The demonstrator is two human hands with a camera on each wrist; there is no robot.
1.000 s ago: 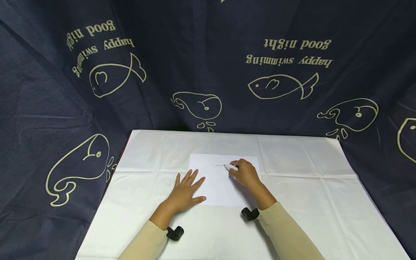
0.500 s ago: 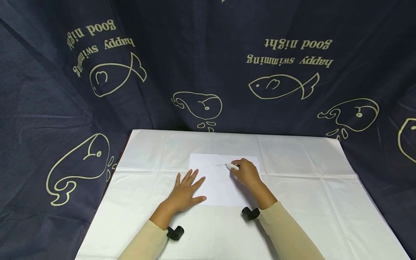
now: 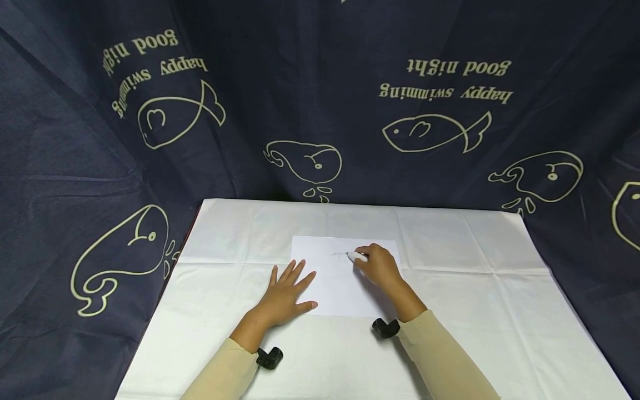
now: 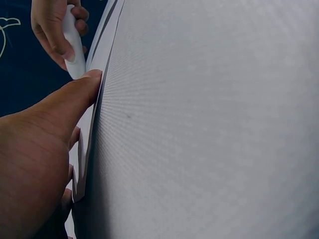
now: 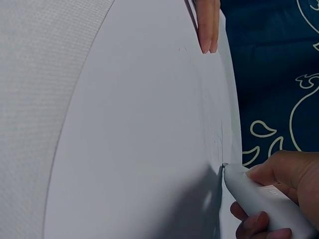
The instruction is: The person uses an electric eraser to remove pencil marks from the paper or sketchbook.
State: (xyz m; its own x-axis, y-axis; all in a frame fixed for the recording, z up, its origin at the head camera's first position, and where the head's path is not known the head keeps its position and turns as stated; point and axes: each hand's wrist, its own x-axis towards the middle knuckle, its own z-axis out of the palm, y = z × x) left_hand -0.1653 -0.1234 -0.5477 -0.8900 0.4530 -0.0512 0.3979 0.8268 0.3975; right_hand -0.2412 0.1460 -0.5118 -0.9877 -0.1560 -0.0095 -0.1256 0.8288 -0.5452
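Observation:
A white sheet of paper (image 3: 330, 289) lies on the white cloth, with faint thin lines near its far edge. My right hand (image 3: 378, 266) grips a white utility knife (image 3: 357, 256), whose thick rounded handle shows in the right wrist view. Its narrow tip meets the paper at the end of those lines. With fingers spread, my left hand (image 3: 282, 300) rests flat on the paper's left side; its thumb lies by the near edge. In the left wrist view the left thumb (image 4: 82, 92) is close up, and the knife (image 4: 74, 42) appears beyond it in the right hand.
A white cloth (image 3: 450, 244) with fold creases covers the table. Behind and to both sides hangs a dark blue curtain (image 3: 300, 100) with pale fish and whale drawings. Each wrist wears a small black camera (image 3: 270, 359).
The knife tip has shifted slightly to the right along the thin line, the right hand moving with it. My left hand stays in place.

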